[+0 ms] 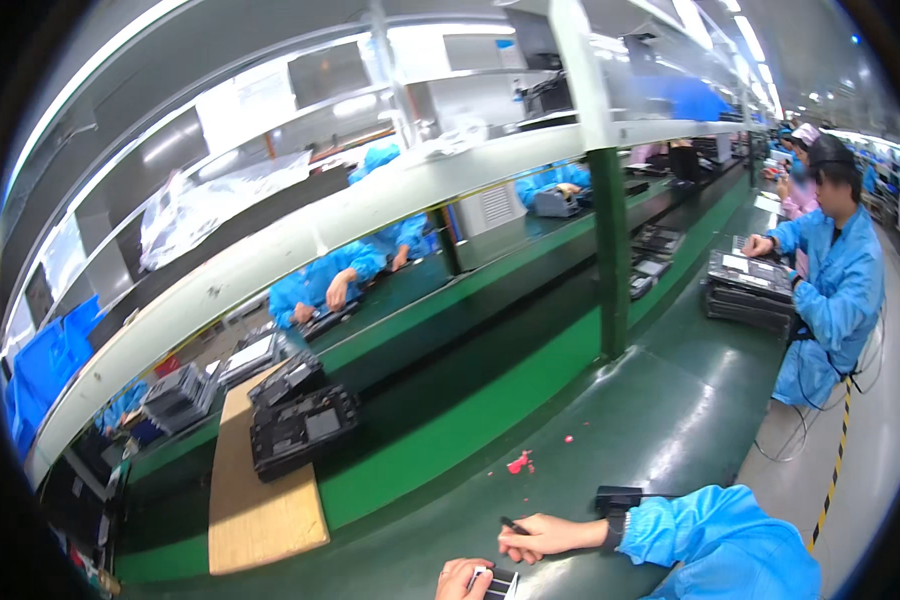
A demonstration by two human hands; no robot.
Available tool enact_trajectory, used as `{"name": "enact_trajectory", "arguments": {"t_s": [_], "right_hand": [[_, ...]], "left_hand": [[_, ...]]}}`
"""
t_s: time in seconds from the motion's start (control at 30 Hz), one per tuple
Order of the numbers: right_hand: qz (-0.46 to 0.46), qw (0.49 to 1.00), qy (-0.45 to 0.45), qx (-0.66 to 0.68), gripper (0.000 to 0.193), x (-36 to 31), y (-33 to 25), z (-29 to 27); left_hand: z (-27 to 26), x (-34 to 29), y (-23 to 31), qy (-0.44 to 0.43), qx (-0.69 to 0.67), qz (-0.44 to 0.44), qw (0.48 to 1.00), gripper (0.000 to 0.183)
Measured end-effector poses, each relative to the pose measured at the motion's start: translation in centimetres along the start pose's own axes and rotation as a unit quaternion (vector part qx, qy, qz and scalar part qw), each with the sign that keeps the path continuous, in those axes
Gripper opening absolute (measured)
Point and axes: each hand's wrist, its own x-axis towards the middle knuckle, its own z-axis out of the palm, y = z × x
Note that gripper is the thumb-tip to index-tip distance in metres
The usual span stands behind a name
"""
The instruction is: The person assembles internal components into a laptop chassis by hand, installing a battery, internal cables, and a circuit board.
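Observation:
At the lower edge, my right hand point(542, 538) is closed around a slim black pen-like tool point(514, 525). Only its dark end shows past my fingers. My left hand point(457, 579) is partly cut off by the bottom of the picture. Its fingers are curled on a small flat piece, white with dark stripes point(500, 583). A black band point(615, 528) circles my right wrist, below a light blue sleeve point(705, 530). Behind that wrist, on the dark green bench point(580, 420), lies a small black block-shaped object point(618, 498).
Red scraps point(520, 462) lie on the bench ahead. A wooden board point(270, 525) spans the green channel at left, with black laptop-like housings point(305, 430) on it. A green post point(608, 250) rises ahead. At right a co-worker point(835, 260) handles stacked housings point(750, 290).

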Motion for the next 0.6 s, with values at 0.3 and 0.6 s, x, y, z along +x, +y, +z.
{"name": "enact_trajectory", "arguments": {"t_s": [0.3, 0.6], "right_hand": [[-0.062, 0.987, -0.007, -0.149, 0.035, 0.2, -1.0, -0.2], [-0.168, 0.961, 0.03, -0.22, 0.032, -0.9, -1.8, 0.5]], "left_hand": [[0.3, 0.2, 0.4, 0.013, 0.028, 0.017, 0.999, 0.017], [1.7, 0.4, -0.5, 0.085, -0.043, -0.09, 0.991, 0.019]]}}
